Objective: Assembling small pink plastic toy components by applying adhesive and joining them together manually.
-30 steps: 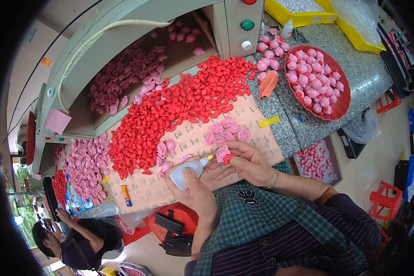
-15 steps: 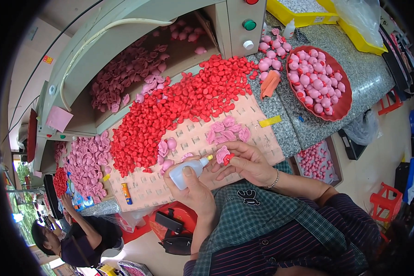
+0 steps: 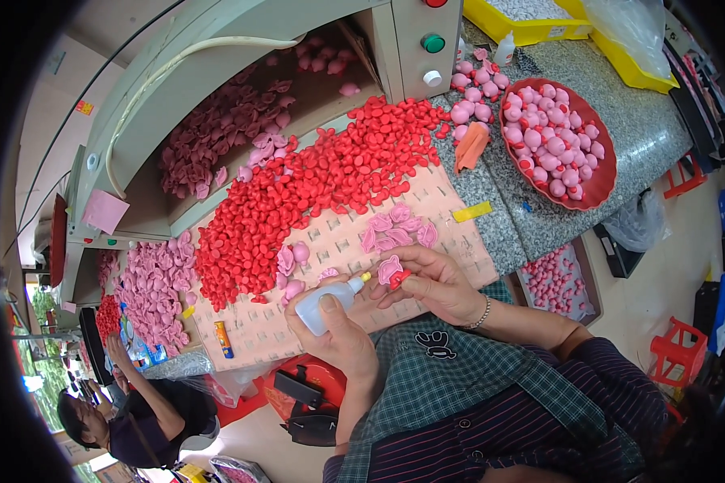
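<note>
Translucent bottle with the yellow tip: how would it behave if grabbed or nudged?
The translucent bottle probably gives when squeezed: its wall looks like thin plastic. Likely light for its size, since the left hand alone holds it. Smooth, rounded body: probably apt to roll if laid sideways and pushed.

Mat, right: bare pink mat (image 3: 460, 241) lies between the petal pieces (image 3: 399, 229) and the yellow tape (image 3: 471, 212), passable beyond the right hand (image 3: 439, 291).
Mat, near left: open surface between the orange-and-blue tube (image 3: 223, 340) and the left hand (image 3: 342, 342).
Between hands: tight; the bottle (image 3: 322, 307) nozzle points at the pink-and-red piece (image 3: 391, 272), just beside it.
Far side: heaped red pieces (image 3: 298, 197) block a low path to the machine (image 3: 141, 121); passage is above them.
Right counter: bare stone (image 3: 517, 229) near the bowl (image 3: 609, 173), whose raised rim obstructs farther right.
</note>
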The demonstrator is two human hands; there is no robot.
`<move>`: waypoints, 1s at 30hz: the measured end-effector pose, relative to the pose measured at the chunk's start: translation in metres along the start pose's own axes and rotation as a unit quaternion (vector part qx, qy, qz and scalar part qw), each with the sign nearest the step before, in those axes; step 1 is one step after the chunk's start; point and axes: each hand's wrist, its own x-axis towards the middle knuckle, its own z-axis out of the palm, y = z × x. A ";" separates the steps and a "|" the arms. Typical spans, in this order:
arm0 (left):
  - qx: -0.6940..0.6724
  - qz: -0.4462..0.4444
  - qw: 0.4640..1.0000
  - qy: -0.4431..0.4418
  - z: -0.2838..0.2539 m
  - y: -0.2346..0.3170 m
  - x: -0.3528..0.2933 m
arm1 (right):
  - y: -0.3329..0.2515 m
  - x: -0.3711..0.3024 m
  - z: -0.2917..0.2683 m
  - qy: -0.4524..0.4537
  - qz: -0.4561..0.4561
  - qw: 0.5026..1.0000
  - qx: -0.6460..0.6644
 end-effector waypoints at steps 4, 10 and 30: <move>0.002 0.005 1.000 -0.002 -0.001 -0.002 0.000 | 0.000 -0.001 0.000 0.002 -0.001 1.000 -0.005; 0.006 0.011 1.000 0.004 -0.001 -0.001 -0.001 | -0.002 0.000 0.002 0.014 0.000 1.000 -0.011; 0.014 0.049 0.999 0.009 0.003 0.004 -0.007 | -0.003 0.000 0.001 0.026 -0.002 0.999 -0.024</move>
